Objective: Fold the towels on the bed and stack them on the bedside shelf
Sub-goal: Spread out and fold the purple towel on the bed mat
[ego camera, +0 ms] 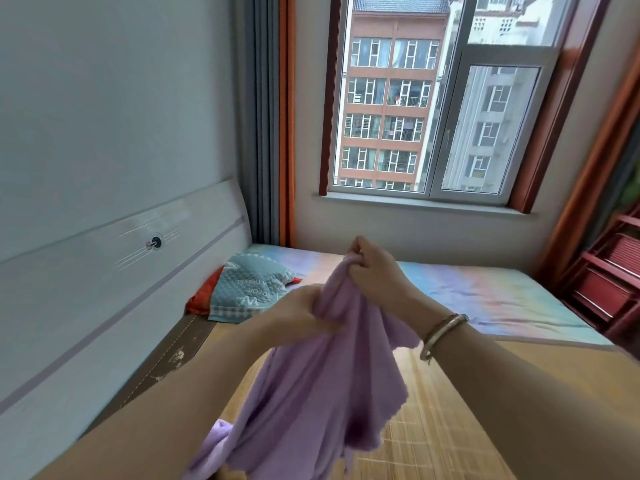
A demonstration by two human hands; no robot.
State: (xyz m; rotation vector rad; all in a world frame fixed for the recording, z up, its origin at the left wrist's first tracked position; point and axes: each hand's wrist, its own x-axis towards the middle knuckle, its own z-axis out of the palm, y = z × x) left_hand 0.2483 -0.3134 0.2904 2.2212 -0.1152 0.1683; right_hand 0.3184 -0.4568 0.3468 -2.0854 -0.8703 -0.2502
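Note:
A lilac towel point(311, 386) hangs bunched in the air over the bed, held up by both hands. My right hand point(372, 268) pinches its top edge at the highest point. Just below and to the left, my left hand point(299, 310) grips a fold of the same towel. The cloth drapes down in loose folds toward the bottom of the view. Another bit of lilac cloth point(218, 434) shows low behind my left forearm; I cannot tell if it is a separate towel.
The bed carries a bamboo mat point(443, 410) near me and a pastel sheet point(491, 292) farther off. A teal pillow point(249, 289) lies by the white headboard point(104, 289). A dark red rack point(609, 282) stands at the right under the window.

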